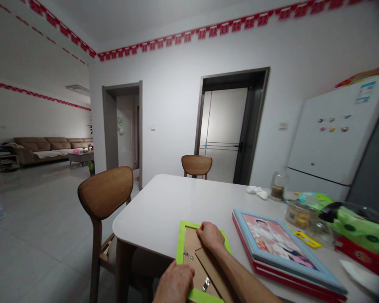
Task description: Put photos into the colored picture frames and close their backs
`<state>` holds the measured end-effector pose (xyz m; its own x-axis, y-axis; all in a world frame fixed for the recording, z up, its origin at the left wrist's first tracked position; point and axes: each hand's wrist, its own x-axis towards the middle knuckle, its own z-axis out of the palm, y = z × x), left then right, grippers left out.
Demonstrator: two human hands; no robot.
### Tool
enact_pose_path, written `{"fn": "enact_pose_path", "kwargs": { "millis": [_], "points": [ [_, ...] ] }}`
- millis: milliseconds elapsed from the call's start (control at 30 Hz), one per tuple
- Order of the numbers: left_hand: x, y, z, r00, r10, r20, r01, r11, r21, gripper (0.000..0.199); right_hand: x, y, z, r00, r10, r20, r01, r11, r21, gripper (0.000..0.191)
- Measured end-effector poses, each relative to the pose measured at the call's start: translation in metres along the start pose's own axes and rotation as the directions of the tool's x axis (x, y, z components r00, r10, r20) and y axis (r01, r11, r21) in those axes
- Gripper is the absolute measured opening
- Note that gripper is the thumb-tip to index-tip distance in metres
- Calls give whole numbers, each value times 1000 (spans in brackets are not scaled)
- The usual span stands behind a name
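A lime-green picture frame (180, 245) lies back side up at the near edge of the white table (173, 198). Its brown backing board (192, 240) shows metal clips and a stand flap. My left hand (176, 281) grips the frame's left side near the lower corner. Over the top part of the backing, my right hand (211, 235) has its fingers curled down near the upper edge; what its fingertips pinch, if anything, is hidden. The right forearm crosses the frame's right side.
Right of the frame lies a stack of picture frames, a light blue one (252, 243) on top. Glass jars (278, 186), a food container (298, 213), crumpled tissue (257, 192) and a green bag (360, 229) stand beyond. Wooden chairs (107, 193) flank the table's left and far sides.
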<state>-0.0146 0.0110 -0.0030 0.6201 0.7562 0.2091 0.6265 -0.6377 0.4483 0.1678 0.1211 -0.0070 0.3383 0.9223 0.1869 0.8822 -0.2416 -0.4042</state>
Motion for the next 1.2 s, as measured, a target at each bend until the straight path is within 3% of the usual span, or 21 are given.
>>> {"fn": "enact_pose_path", "kwargs": {
  "millis": [200, 333, 467, 567, 633, 667, 733, 767, 867, 933, 1000, 1067, 1200],
  "points": [
    [0, 11, -7, 999, -45, 28, 41, 992, 120, 45, 0, 2, -1, 998, -47, -49, 53, 989, 138, 18],
    [14, 20, 26, 992, 123, -31, -113, 969, 218, 21, -1, 16, -14, 994, -101, -42, 109, 938, 329, 22],
    [30, 28, 54, 967, 253, -29, -236, 932, 274, 20, -13, 40, -35, 998, -48, -32, 58, 841, 537, 24],
    [33, 34, 40, 958, 269, -102, -239, 941, 238, 24, -29, 57, -49, 999, 46, -2, -32, 735, 678, 32],
    [33, 39, 21, 964, 194, -184, -156, 967, 204, 32, -41, 61, -54, 994, 104, 21, -85, 659, 747, 35],
    [33, 42, 13, 968, 147, -202, -107, 975, 196, 35, -46, 61, -54, 992, 125, 31, -103, 630, 770, 36],
    [33, 44, 1, 970, 161, -184, -116, 966, 232, 38, -57, 57, -52, 986, 156, 62, -139, 553, 821, 35],
    [34, 44, -1, 966, 197, -166, -149, 953, 263, 39, -61, 53, -50, 982, 167, 91, -163, 495, 853, 34],
    [33, 37, 0, 939, 298, -169, -229, 913, 337, 40, -75, 39, -44, 950, 174, 260, -291, 184, 939, 32],
    [32, 32, 1, 913, 344, -221, -254, 901, 352, 39, -84, 30, -44, 927, 91, 363, -367, 31, 930, 27],
    [31, 30, -1, 886, 380, -267, -276, 893, 354, 40, -92, 19, -50, 914, -47, 402, -403, -20, 915, 22],
    [33, 32, -4, 878, 367, -306, -255, 902, 350, 47, -98, 8, -63, 910, -160, 383, -389, -6, 921, 21],
    [44, 37, -11, 863, 304, -404, -186, 934, 305, 56, -104, -14, -100, 944, -206, 258, -258, 24, 966, 34]
  ]
}}
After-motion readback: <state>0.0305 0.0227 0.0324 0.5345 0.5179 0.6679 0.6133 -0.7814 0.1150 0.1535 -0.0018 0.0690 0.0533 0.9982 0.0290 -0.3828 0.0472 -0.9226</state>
